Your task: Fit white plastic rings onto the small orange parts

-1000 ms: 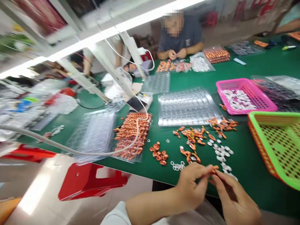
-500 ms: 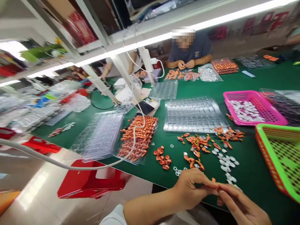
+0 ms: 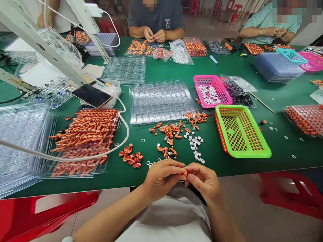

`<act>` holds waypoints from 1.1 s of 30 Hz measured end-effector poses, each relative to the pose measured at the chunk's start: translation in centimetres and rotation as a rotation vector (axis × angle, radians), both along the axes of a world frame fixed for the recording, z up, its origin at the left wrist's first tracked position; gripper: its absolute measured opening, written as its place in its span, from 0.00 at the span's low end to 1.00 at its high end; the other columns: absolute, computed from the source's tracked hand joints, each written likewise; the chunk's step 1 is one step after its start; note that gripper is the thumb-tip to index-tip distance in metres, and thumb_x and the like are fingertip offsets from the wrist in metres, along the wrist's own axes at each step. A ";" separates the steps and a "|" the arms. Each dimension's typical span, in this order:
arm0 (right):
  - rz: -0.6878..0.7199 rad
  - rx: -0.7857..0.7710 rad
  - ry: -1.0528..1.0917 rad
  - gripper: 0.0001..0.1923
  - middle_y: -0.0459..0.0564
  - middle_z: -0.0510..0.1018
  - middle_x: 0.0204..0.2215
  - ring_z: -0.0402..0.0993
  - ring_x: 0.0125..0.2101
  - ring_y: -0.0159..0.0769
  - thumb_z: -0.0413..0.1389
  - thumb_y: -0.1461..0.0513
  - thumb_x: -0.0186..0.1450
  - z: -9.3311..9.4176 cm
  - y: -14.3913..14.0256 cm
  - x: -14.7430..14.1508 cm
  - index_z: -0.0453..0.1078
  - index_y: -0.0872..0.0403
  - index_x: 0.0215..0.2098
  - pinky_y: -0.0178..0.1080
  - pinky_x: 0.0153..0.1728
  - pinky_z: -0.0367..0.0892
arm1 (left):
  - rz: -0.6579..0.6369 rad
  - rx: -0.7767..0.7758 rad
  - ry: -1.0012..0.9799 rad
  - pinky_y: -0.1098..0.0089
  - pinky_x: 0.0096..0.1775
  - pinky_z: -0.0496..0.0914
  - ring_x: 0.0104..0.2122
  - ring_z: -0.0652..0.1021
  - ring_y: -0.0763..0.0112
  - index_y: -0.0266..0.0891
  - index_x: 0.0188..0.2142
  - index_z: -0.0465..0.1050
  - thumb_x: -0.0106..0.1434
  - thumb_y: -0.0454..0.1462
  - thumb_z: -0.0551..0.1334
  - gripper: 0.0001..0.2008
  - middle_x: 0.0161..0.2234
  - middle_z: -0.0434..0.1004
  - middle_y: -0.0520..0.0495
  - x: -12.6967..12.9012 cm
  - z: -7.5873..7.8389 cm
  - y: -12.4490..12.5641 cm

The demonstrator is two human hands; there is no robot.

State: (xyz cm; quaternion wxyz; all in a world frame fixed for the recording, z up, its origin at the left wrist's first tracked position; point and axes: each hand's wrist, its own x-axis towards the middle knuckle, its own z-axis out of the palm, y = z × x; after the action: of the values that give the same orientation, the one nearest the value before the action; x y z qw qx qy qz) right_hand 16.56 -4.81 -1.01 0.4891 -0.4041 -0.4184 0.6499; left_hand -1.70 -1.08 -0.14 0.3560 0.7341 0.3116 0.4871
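Over the near table edge, my left hand (image 3: 164,176) and my right hand (image 3: 205,181) meet fingertip to fingertip. Both are closed in a pinch around one small orange earbud part (image 3: 186,172), mostly covered by the fingers. Just beyond them lie loose orange earbud pieces (image 3: 166,151), some with stems, and a pile with yellow bits (image 3: 173,129). White discs (image 3: 194,143) are scattered beyond my right hand. To the left sit round orange cups (image 3: 131,156), and thin white rings (image 3: 148,163) lie close to my left hand.
A clear tray of orange stems (image 3: 83,134) sits left under a white cable (image 3: 75,158) and a phone (image 3: 92,95). Stacked clear trays (image 3: 161,101) lie ahead. A green basket (image 3: 262,153) and a pink basket (image 3: 198,89) stand right. Co-workers (image 3: 156,20) sit opposite.
My view has swung right and down, so the hands now appear nearer the middle. Both hands still pinch the small orange part together.
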 end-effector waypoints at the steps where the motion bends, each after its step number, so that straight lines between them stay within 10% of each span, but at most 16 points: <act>1: -0.005 0.000 0.001 0.07 0.48 0.77 0.32 0.76 0.28 0.32 0.61 0.61 0.65 0.0 0.0 0.0 0.78 0.52 0.41 0.36 0.30 0.76 | 0.003 0.018 0.018 0.72 0.39 0.78 0.36 0.84 0.69 0.41 0.39 0.79 0.62 0.33 0.67 0.06 0.36 0.84 0.44 -0.1 0.0 0.0; 14: -0.053 0.131 -0.159 0.07 0.50 0.77 0.33 0.75 0.33 0.36 0.60 0.63 0.65 -0.3 -0.1 0.0 0.78 0.50 0.41 0.37 0.34 0.73 | -0.022 0.057 0.063 0.72 0.38 0.78 0.35 0.83 0.70 0.41 0.41 0.78 0.64 0.32 0.64 0.06 0.36 0.83 0.44 -0.4 0.3 0.2; 33: -0.061 -0.165 0.175 0.07 0.47 0.78 0.31 0.74 0.23 0.29 0.64 0.59 0.62 -1.5 -0.2 -1.1 0.78 0.53 0.37 0.33 0.25 0.75 | -0.035 -0.013 0.019 0.73 0.37 0.78 0.35 0.83 0.70 0.41 0.41 0.78 0.64 0.29 0.63 0.08 0.36 0.83 0.44 -0.7 -0.1 0.1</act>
State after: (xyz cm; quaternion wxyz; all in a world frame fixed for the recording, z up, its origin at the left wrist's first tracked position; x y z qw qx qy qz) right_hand 15.49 -5.01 -2.51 0.5083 -0.3973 -0.3067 0.6998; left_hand -2.36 -0.94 -0.27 0.3664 0.7415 0.3052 0.4719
